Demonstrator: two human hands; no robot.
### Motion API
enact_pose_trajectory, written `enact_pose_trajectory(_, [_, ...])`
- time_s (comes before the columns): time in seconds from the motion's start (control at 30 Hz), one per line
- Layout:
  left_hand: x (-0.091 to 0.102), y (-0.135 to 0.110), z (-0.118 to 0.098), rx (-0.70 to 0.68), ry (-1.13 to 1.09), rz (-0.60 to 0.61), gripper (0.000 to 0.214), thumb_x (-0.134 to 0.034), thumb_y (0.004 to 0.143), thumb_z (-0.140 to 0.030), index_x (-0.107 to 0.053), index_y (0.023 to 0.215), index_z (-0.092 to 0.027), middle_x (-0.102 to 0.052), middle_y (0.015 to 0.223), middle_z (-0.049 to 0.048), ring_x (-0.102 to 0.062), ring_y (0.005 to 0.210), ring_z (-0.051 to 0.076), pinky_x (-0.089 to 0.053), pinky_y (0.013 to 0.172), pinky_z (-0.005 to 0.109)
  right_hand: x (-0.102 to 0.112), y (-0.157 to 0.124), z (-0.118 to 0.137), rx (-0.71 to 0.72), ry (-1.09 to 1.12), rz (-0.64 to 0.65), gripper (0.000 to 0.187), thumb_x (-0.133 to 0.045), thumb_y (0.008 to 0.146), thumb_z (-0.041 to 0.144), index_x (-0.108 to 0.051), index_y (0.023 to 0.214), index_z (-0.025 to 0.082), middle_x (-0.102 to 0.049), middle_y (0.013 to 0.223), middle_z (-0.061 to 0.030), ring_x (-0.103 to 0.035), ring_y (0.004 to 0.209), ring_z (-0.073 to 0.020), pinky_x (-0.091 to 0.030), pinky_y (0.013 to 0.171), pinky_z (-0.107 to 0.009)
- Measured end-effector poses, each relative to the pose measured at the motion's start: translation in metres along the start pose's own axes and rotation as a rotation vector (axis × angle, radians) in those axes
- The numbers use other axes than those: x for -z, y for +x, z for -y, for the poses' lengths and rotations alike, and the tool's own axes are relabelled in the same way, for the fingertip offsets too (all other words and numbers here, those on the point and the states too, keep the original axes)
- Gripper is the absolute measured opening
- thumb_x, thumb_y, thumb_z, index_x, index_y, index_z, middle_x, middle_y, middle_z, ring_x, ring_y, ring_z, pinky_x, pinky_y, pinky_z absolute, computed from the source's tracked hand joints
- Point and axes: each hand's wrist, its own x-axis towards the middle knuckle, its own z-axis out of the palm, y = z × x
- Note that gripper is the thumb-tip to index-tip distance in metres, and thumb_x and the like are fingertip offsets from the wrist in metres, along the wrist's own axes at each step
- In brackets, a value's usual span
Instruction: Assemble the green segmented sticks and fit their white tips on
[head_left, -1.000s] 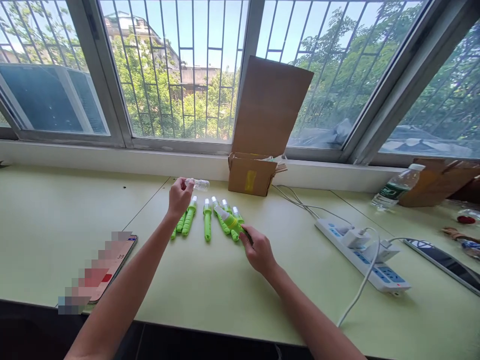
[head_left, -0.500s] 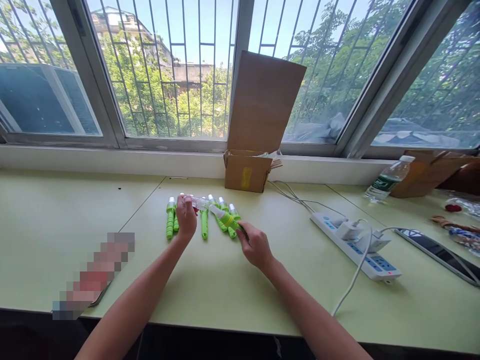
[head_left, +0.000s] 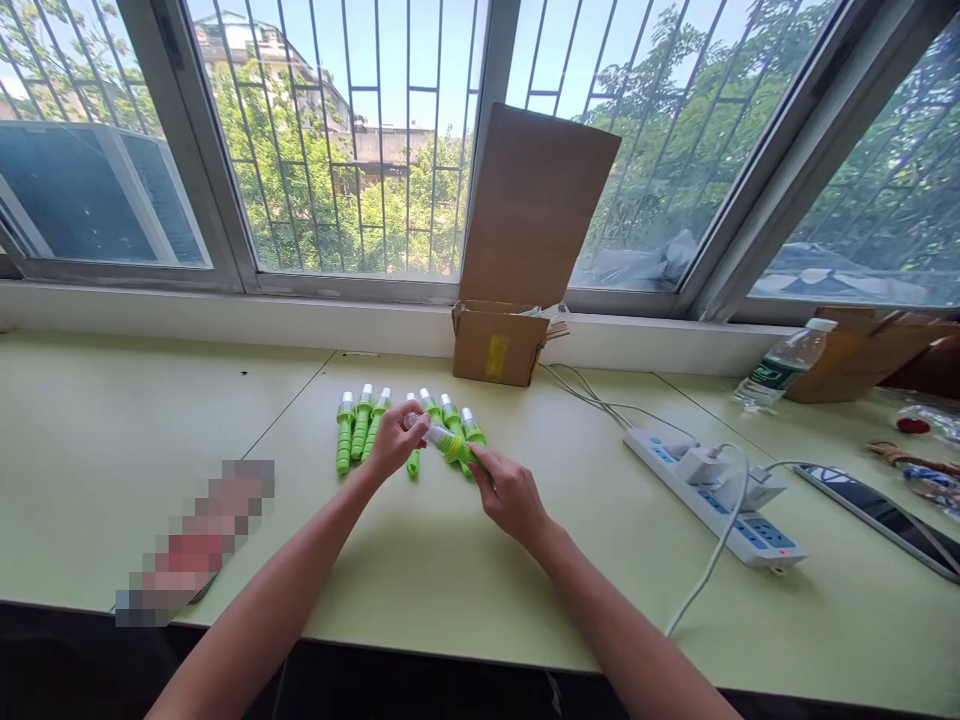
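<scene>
My right hand (head_left: 514, 495) is closed round the lower end of a green ribbed plastic stick (head_left: 454, 447), tilted up to the left. Over its white tip sits a clear plastic tube (head_left: 433, 432), which the fingers of my left hand (head_left: 394, 440) pinch from the other side. Both hands hover above the table. Several similar green sticks with white tips lie behind and beside them, a left group (head_left: 344, 437) and a right group (head_left: 448, 410). My left hand hides part of the middle ones.
At the window sill stands an open cardboard box (head_left: 491, 345). A white power strip (head_left: 712, 500) with chargers and cables lies to the right, near a phone (head_left: 877, 515) and a water bottle (head_left: 784, 368). A blurred-out flat object (head_left: 199, 545) rests near the front left edge.
My left hand has brought the clear tube right and down onto the stick's white tip; they were apart before. My right hand has hardly moved.
</scene>
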Motion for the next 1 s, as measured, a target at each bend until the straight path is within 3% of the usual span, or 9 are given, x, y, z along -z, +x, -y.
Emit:
enact_pose_trajectory(0.13, [0.007,0.000,0.000,0.010,0.101,0.033,0.037,-0.062,0.078,-0.045,-0.056,0.059,-0.014,-0.049,0.047,-0.0033,-0.048,0.040,0.007,-0.036,0.037,0.017,0.004,0.000,0.002,0.049,0.032,0.020,0.035,-0.056,0.088,0.028,-0.053,0.122,0.020,-0.066,0.103,-0.0101,-0.066,0.078,-0.0212,-0.050,0.066,-0.030])
enact_pose_trajectory(0.33, [0.010,0.001,0.002,0.010,0.119,0.026,0.037,-0.063,0.078,-0.047,-0.058,0.061,-0.015,-0.051,0.045,-0.0037,-0.047,0.039,0.007,-0.034,0.038,0.018,0.008,0.001,-0.002,0.053,-0.039,-0.017,0.022,-0.057,0.086,0.021,-0.058,0.108,0.022,-0.065,0.101,-0.0077,-0.063,0.071,-0.0180,-0.046,0.058,-0.027])
enact_pose_trajectory(0.5, [0.006,0.000,0.004,0.043,0.054,-0.016,0.036,-0.062,0.079,-0.048,-0.058,0.064,-0.015,-0.051,0.045,-0.0040,-0.047,0.039,0.008,-0.035,0.039,0.018,0.014,0.002,-0.008,0.031,-0.132,-0.102,0.027,-0.060,0.088,0.031,-0.063,0.114,0.026,-0.068,0.091,-0.0039,-0.061,0.062,-0.0152,-0.044,0.055,-0.026])
enact_pose_trajectory(0.73, [0.007,0.002,0.013,0.075,-0.010,-0.080,0.037,-0.064,0.078,-0.049,-0.056,0.063,-0.016,-0.049,0.047,-0.0046,-0.047,0.039,0.008,-0.035,0.038,0.019,0.020,0.001,-0.001,-0.038,0.149,-0.119,0.037,-0.064,0.080,0.022,-0.057,0.117,0.024,-0.054,0.112,-0.0109,-0.060,0.068,-0.0158,-0.051,0.052,-0.028])
enact_pose_trajectory(0.83, [0.009,0.004,0.015,0.087,-0.032,-0.099,0.036,-0.064,0.076,-0.049,-0.056,0.063,-0.016,-0.048,0.047,-0.0048,-0.046,0.038,0.008,-0.035,0.037,0.019,0.020,0.002,0.001,-0.059,0.250,-0.141,0.029,-0.064,0.078,0.020,-0.058,0.107,0.023,-0.057,0.104,-0.0089,-0.060,0.069,-0.0167,-0.051,0.051,-0.028])
enact_pose_trajectory(1.0, [0.010,0.004,0.015,0.092,-0.058,-0.100,0.036,-0.064,0.076,-0.049,-0.056,0.062,-0.016,-0.047,0.045,-0.0053,-0.044,0.037,0.007,-0.034,0.037,0.019,0.020,0.006,-0.002,-0.129,0.399,-0.249,0.032,-0.072,0.076,0.028,-0.060,0.105,0.023,-0.068,0.090,-0.0044,-0.065,0.074,-0.0191,-0.056,0.068,-0.033])
